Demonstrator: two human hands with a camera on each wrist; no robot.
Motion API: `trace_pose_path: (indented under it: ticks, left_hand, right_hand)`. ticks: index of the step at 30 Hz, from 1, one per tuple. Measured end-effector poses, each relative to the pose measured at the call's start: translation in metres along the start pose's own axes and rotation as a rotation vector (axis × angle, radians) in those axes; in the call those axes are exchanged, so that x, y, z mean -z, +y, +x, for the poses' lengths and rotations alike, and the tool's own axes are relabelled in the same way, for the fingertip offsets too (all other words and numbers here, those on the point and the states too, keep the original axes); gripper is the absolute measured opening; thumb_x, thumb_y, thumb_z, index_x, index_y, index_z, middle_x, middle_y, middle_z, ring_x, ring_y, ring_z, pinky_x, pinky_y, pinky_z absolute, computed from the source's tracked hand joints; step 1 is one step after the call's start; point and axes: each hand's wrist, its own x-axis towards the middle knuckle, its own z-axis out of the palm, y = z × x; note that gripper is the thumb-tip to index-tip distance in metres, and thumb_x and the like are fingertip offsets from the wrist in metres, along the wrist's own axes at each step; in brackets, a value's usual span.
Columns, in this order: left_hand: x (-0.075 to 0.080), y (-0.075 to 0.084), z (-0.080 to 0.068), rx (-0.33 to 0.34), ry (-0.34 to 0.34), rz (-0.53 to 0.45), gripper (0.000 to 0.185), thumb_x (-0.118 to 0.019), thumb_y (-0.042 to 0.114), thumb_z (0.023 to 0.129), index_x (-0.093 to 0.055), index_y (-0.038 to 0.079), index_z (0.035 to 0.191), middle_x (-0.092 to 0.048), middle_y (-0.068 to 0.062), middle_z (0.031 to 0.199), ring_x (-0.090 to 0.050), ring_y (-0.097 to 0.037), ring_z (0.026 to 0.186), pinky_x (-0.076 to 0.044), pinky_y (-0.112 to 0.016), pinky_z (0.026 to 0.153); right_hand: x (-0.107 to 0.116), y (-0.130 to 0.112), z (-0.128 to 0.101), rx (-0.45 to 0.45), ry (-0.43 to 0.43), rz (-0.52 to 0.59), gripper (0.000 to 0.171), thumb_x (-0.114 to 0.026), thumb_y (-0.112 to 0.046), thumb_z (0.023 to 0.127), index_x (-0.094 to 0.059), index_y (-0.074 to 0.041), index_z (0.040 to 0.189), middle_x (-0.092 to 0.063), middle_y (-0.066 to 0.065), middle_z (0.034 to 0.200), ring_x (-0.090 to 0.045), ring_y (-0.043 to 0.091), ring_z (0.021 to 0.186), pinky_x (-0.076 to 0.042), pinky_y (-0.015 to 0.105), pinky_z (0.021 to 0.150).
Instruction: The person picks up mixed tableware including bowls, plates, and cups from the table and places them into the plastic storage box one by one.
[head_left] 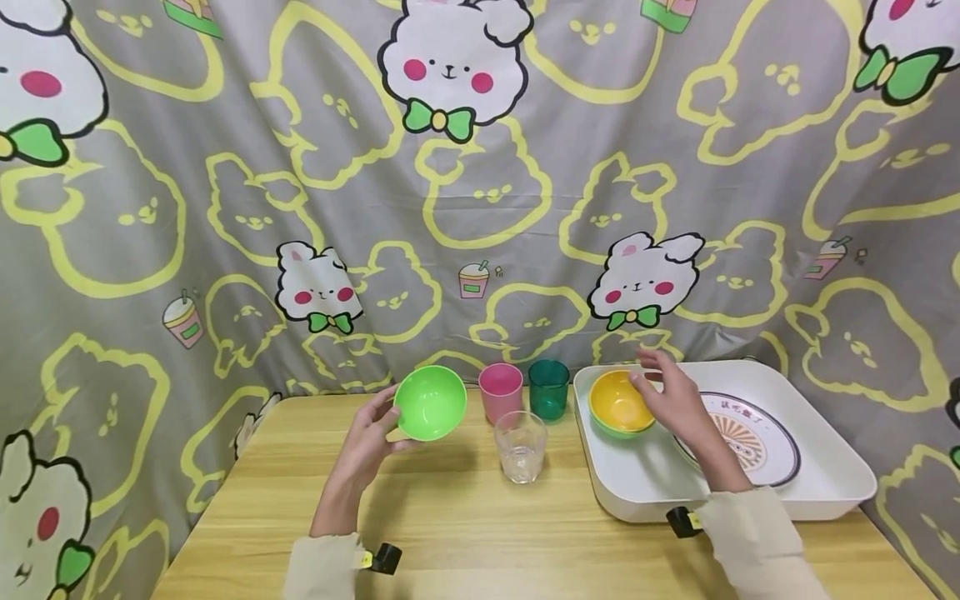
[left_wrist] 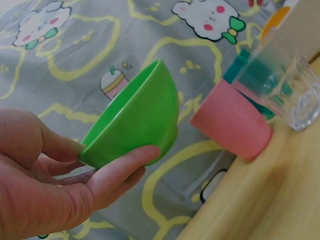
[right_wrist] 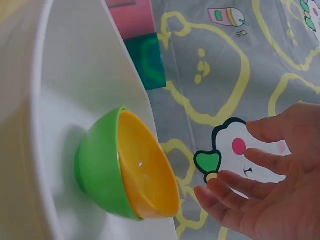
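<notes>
My left hand [head_left: 387, 423] grips a bright green bowl [head_left: 430, 402] by its rim and underside and holds it tilted above the wooden table [head_left: 465, 533]. In the left wrist view the fingers [left_wrist: 120, 170] curl under the green bowl [left_wrist: 137, 117]. A yellow bowl [head_left: 617, 402] sits nested in a second green bowl [right_wrist: 97, 172] at the left end of a white tray [head_left: 645, 487]. My right hand [head_left: 658, 385] hovers just beside that yellow bowl [right_wrist: 147, 170]. Its fingers [right_wrist: 235, 200] are straight and spread and hold nothing.
A pink cup [head_left: 500, 392], a teal cup [head_left: 548, 388] and a clear glass [head_left: 520, 446] stand between the two hands. A patterned plate [head_left: 757, 437] lies in the tray under my right forearm. A rabbit-print cloth hangs close behind the table.
</notes>
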Motion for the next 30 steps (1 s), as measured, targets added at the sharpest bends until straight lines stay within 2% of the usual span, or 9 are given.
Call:
trace_pose_path:
  ticks: [6,9,12,15,17,22,30]
  left_hand:
    - [-0.003,0.003,0.002,-0.020,0.014,-0.068,0.046,-0.037,0.003,0.110,-0.036,0.000,0.155,-0.039,-0.027,0.146,-0.053,-0.038,0.127,-0.061,-0.046,0.086]
    - [-0.008,0.004,0.003,-0.031,0.010,-0.101,0.045,-0.039,0.002,0.109,-0.037,-0.001,0.155,-0.040,-0.026,0.146,-0.054,-0.035,0.125,-0.061,-0.047,0.086]
    - [-0.015,0.007,0.003,-0.050,0.000,-0.120,0.045,-0.041,0.003,0.109,-0.038,-0.001,0.154,-0.042,-0.025,0.146,-0.057,-0.030,0.122,-0.061,-0.047,0.086]
    - [-0.020,0.009,0.002,-0.062,0.001,-0.143,0.045,-0.044,0.003,0.109,-0.041,0.000,0.153,-0.043,-0.024,0.145,-0.059,-0.027,0.119,-0.061,-0.048,0.084]
    - [-0.021,0.010,0.002,-0.063,0.002,-0.154,0.044,-0.044,0.002,0.108,-0.042,0.000,0.152,-0.045,-0.024,0.143,-0.060,-0.026,0.117,-0.062,-0.048,0.082]
    - [-0.022,0.009,0.001,-0.052,-0.019,-0.166,0.045,-0.044,0.000,0.107,-0.041,-0.003,0.152,-0.044,-0.025,0.140,-0.060,-0.026,0.114,-0.062,-0.049,0.082]
    - [-0.030,0.009,-0.001,-0.068,-0.029,-0.195,0.044,-0.046,0.004,0.108,-0.043,-0.001,0.152,-0.045,-0.024,0.145,-0.058,-0.030,0.122,-0.061,-0.052,0.083]
  right_hand:
    - [-0.007,-0.008,-0.002,0.012,0.046,0.088,0.050,-0.057,-0.021,0.106,-0.043,0.002,0.149,-0.049,0.030,0.145,-0.051,0.051,0.128,-0.045,0.064,0.105]
    - [-0.011,-0.012,-0.006,-0.001,0.078,0.137,0.050,-0.059,-0.023,0.106,-0.045,-0.003,0.150,-0.052,0.026,0.144,-0.054,0.047,0.128,-0.048,0.057,0.104]
    - [-0.015,-0.018,-0.007,0.000,0.094,0.180,0.052,-0.061,-0.024,0.105,-0.045,-0.006,0.151,-0.053,0.024,0.143,-0.056,0.043,0.127,-0.054,0.036,0.100]
    - [-0.020,-0.023,-0.008,0.014,0.095,0.214,0.053,-0.062,-0.024,0.104,-0.045,-0.007,0.151,-0.054,0.023,0.143,-0.057,0.042,0.127,-0.050,0.014,0.093]
    - [-0.024,-0.026,-0.008,0.021,0.097,0.249,0.054,-0.063,-0.024,0.104,-0.045,-0.006,0.151,-0.054,0.023,0.143,-0.056,0.042,0.127,-0.045,0.006,0.090]
    - [-0.034,-0.031,-0.013,0.036,0.087,0.321,0.055,-0.065,-0.022,0.103,-0.045,-0.006,0.152,-0.053,0.023,0.144,-0.056,0.042,0.126,-0.046,0.005,0.088]
    - [-0.047,-0.039,-0.020,0.062,0.095,0.357,0.054,-0.068,-0.019,0.101,-0.047,-0.006,0.149,-0.055,0.020,0.142,-0.057,0.040,0.127,-0.048,0.008,0.087]
